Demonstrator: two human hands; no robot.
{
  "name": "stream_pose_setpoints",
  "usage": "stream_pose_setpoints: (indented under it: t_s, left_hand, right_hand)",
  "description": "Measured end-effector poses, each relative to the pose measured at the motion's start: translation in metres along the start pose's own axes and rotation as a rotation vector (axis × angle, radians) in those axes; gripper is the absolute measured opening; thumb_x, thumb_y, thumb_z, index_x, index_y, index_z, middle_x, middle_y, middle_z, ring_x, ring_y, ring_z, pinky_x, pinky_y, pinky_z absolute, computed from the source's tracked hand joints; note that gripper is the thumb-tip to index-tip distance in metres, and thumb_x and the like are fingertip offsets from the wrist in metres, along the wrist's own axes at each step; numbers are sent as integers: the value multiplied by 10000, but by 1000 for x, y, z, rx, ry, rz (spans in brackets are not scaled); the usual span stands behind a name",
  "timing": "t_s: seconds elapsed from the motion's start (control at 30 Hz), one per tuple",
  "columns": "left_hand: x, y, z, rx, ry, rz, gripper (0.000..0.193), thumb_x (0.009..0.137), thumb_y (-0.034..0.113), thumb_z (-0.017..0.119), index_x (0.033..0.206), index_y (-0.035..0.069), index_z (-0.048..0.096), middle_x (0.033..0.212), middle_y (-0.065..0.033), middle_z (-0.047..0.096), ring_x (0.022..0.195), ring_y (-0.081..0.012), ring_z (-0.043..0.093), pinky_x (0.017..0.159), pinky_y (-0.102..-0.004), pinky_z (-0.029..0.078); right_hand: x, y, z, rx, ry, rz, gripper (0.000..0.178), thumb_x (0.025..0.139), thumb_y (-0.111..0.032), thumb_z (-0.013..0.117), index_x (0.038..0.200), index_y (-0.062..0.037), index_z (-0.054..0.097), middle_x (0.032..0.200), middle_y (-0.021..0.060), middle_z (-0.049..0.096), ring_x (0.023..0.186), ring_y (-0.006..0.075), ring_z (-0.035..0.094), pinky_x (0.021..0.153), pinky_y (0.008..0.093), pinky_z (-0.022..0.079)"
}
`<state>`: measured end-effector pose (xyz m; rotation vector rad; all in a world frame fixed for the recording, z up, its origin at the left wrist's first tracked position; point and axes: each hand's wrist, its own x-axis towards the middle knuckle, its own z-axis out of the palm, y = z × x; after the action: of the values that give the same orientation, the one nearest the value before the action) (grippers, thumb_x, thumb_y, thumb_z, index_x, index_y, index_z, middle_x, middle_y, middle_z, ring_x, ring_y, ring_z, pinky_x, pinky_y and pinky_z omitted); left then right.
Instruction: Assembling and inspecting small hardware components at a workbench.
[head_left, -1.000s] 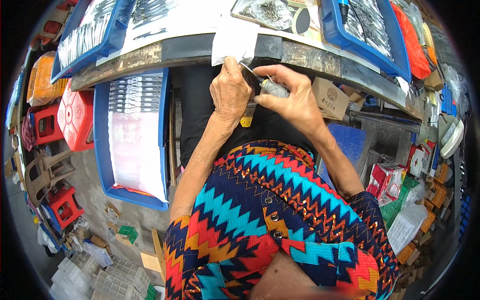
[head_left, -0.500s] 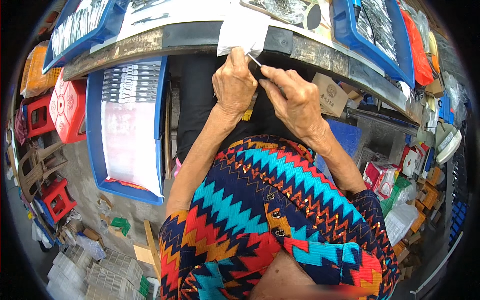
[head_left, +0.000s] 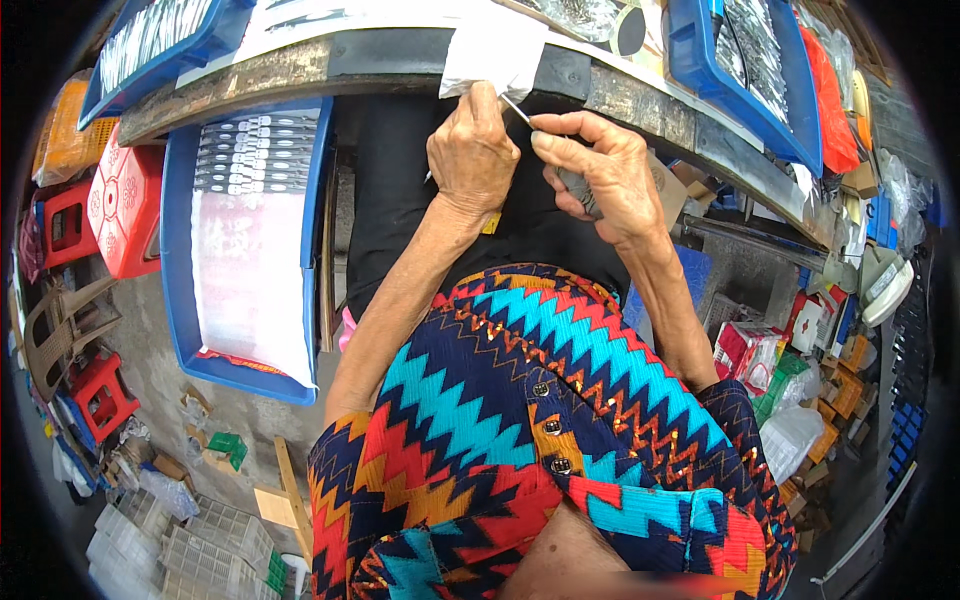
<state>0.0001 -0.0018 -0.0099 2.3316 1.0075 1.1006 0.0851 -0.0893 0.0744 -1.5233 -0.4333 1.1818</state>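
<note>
Just below the bench edge, my left hand (head_left: 473,148) is closed with its back toward me, by a white sheet (head_left: 495,52) hanging over the edge. What its fingers hold is hidden; a small pale tip shows beside the wrist. A thin metal rod (head_left: 516,109) slants from the left fingertips to my right hand (head_left: 612,172), where thumb and forefinger pinch its end. Something grey (head_left: 578,192) shows under that hand's curled lower fingers; I cannot make out its kind.
The worn wooden bench (head_left: 400,58) crosses in front of me. A blue bin (head_left: 180,260) at my left holds rows of black-and-white handled pieces over a pale sheet. Blue trays (head_left: 690,50) (head_left: 225,45) of metal pieces stand on the bench. Red stools (head_left: 125,215) stand at far left.
My right hand has turned and its fingers have spread a little, so the grey thing in it shows more. The left hand stays at the sheet. The whole view has shifted slightly.
</note>
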Motion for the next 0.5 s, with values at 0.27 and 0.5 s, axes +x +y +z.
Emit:
stream_pose_setpoints:
  t_s: [0.27, 0.5]
  left_hand:
    - [1, 2, 1, 11, 30, 12, 119, 762, 11, 550, 752, 20, 432, 626, -146, 550, 562, -303, 602, 458, -357, 479]
    - [0, 0, 1, 23, 23, 20, 119, 762, 25, 551, 761, 18, 432, 639, -156, 554, 571, -318, 600, 462, -370, 480]
  right_hand:
    - [9, 8, -12, 248, -84, 135, 259, 788, -73, 625, 1015, 29, 557, 650, 53, 520, 518, 87, 484, 329, 180, 311]
    - [14, 17, -17, 463, -169, 206, 239, 799, -69, 606, 1016, 10, 546, 613, 68, 503, 455, 103, 463, 313, 192, 301]
